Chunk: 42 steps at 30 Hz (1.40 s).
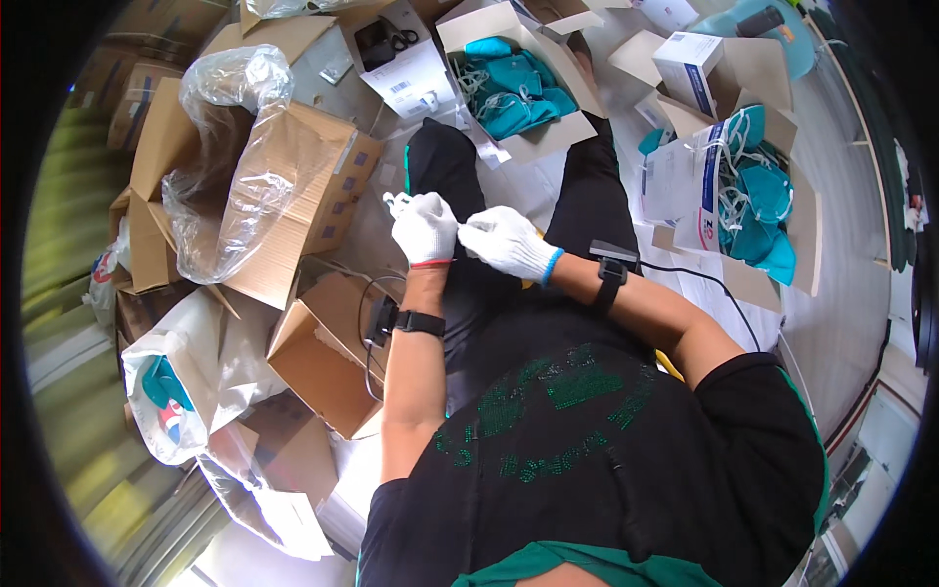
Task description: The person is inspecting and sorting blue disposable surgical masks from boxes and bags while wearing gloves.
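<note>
Both of my hands wear white knit gloves and meet over my lap, close together. My left hand, with a red cuff, is closed in a fist, and a small white looped strap pokes out on its far left side. My right hand, with a blue cuff, is pinched beside the left one; what lies between its fingertips is too small to make out. Beyond my knees stands an open box of teal cup-shaped masks with white straps. A second white box to the right holds more such masks.
At left stands a large open carton with a clear plastic liner. Nearer are a smaller open carton and a white bag with a teal item inside. Scissors lie far off. A black cable runs by my right arm.
</note>
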{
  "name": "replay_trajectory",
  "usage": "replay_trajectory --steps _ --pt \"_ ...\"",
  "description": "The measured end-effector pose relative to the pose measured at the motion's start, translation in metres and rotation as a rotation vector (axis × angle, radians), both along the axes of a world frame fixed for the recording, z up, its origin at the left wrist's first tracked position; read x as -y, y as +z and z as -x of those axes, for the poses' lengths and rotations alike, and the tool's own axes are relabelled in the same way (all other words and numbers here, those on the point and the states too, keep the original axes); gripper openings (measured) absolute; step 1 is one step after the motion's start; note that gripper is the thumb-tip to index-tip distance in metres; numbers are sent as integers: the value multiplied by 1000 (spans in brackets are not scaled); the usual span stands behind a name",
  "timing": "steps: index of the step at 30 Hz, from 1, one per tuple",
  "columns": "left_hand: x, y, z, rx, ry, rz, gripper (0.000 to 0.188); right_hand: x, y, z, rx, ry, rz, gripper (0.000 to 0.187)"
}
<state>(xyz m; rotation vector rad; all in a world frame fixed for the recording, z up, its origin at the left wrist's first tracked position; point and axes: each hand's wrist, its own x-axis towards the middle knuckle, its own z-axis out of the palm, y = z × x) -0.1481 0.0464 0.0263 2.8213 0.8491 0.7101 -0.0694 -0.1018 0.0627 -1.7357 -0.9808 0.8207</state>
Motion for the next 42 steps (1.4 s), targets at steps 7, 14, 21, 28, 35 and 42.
replay_trajectory --steps 7,14,21,28,35,42 --pt "8 0 0 -138 -41 -69 17 46 11 6 -581 -106 148 29" --pt "20 8 -4 -179 -32 117 20 74 37 3 -587 -145 254 32" --pt "27 7 -7 -166 -80 108 18 88 54 4 -749 -269 352 29" --pt "0 5 -3 -105 106 122 19 142 67 -9 -859 -325 341 21" --pt "-7 30 6 385 237 1257 60 116 38 -28 -999 -170 -12 16" --pt "-11 55 5 498 314 1641 69 51 17 -11 -709 87 16 25"
